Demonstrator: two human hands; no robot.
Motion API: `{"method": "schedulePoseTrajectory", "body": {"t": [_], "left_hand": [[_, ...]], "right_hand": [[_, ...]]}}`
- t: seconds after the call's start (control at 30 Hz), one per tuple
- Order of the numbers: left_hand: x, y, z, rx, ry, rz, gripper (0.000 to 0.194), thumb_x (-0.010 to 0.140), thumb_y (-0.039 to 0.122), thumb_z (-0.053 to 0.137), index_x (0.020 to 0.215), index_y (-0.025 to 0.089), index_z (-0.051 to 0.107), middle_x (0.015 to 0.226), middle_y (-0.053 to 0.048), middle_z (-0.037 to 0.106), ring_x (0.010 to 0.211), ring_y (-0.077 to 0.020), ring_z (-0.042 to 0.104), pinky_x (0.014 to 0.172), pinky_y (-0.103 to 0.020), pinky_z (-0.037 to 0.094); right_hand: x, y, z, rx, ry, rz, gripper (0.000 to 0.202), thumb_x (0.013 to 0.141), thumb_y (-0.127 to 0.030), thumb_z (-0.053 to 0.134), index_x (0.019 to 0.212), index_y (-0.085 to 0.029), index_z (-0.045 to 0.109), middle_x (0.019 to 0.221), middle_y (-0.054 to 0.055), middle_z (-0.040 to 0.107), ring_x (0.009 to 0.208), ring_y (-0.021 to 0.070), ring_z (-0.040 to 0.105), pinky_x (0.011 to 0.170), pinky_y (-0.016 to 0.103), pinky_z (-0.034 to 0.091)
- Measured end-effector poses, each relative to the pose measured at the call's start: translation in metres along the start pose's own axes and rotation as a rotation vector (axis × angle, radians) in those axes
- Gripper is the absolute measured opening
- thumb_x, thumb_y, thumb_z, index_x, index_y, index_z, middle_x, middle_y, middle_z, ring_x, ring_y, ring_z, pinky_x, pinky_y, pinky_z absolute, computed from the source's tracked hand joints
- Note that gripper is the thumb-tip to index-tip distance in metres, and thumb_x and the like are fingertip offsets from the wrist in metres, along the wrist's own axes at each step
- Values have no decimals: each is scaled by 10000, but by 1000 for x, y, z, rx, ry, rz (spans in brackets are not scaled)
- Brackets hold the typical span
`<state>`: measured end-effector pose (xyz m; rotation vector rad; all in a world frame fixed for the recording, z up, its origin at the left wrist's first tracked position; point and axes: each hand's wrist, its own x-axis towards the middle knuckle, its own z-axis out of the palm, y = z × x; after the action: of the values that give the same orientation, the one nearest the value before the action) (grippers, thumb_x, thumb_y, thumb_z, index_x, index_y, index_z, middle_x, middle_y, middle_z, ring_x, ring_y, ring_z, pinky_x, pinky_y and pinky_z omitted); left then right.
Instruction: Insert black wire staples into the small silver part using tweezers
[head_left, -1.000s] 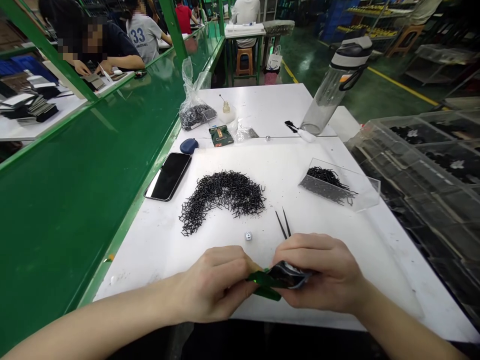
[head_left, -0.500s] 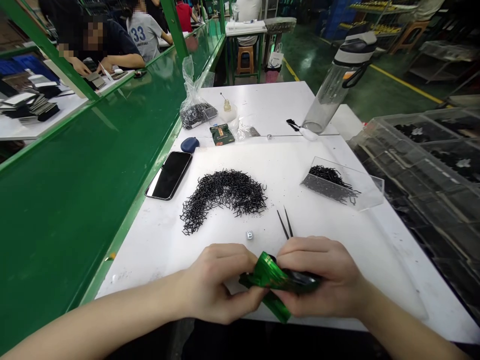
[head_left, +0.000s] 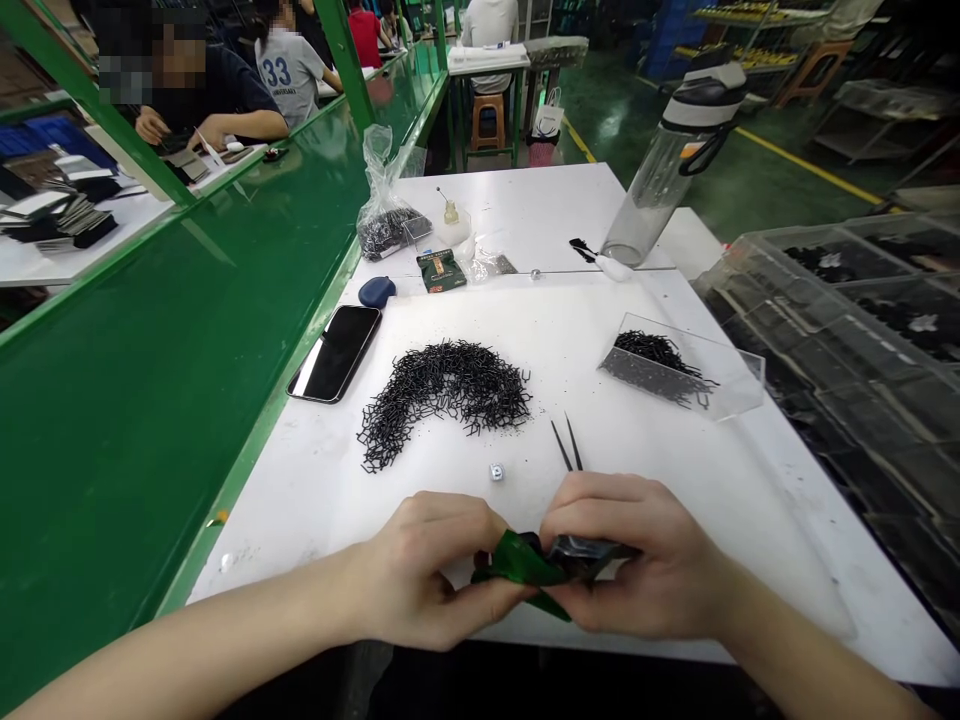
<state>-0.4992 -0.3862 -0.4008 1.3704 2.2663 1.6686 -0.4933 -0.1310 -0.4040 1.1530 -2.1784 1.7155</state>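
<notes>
Close to the table's front edge, my left hand (head_left: 442,565) pinches the left part of a shiny green foil packet (head_left: 525,562). The packet's right part, which looks dark, is gripped between the thumb and fingers of my right hand (head_left: 637,555). Something black shows at the packet's upper edge, but I cannot make out what it is. Just beyond my right hand lie black tweezers (head_left: 568,443), their tips pointing away from me. A small silvery cube (head_left: 496,472) rests on the white mat. Farther back, small bent black pieces (head_left: 450,390) form a curved heap.
A clear tray (head_left: 720,385) with more black pieces lies at the right. Left are a phone (head_left: 335,352) and a blue case (head_left: 376,291). Behind stand a plastic bag (head_left: 390,225), a green packet (head_left: 441,270) and a bottle (head_left: 660,180). Several people sit beyond the green bench (head_left: 225,330).
Between my hands, the green foil has folded lower, and less of its bright side shows. Both hands keep their grip and have barely shifted.
</notes>
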Motion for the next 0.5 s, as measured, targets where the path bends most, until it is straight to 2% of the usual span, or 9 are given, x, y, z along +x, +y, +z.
{"method": "schedulePoseTrajectory", "body": {"t": [0.17, 0.27, 0.37, 0.5], "left_hand": [[0, -2, 0, 15, 20, 61, 90, 1105, 140, 771, 1057, 197, 722, 800, -48, 802, 654, -170, 744, 610, -239, 584], [0, -3, 0, 23, 35, 86, 169, 1125, 119, 722, 987, 209, 681, 741, -17, 725, 602, -154, 672, 564, -242, 519], [-1, -3, 1, 23, 21, 113, 235, 1137, 113, 689, 933, 219, 640, 716, -3, 667, 575, -142, 609, 533, -247, 467], [1, -2, 1, 25, -21, 93, 157, 1118, 89, 707, 1012, 201, 686, 775, -41, 741, 644, -158, 681, 592, -241, 553]], "right_hand": [[2, -1, -5, 19, -8, 6, 191, 947, -117, 862, 1062, -214, 744, 850, 12, 735, 647, 130, 669, 584, 215, 584], [1, -1, -5, 23, -11, 2, 173, 971, -147, 869, 1093, -204, 760, 867, 31, 757, 674, 143, 699, 595, 225, 600], [0, -1, -5, 25, -18, -7, 127, 987, -150, 864, 1039, -203, 761, 853, 33, 771, 667, 136, 708, 596, 214, 595], [-1, -2, -5, 1, -6, -9, 150, 966, -102, 835, 948, -209, 731, 802, 23, 750, 616, 126, 656, 538, 213, 540]]}}
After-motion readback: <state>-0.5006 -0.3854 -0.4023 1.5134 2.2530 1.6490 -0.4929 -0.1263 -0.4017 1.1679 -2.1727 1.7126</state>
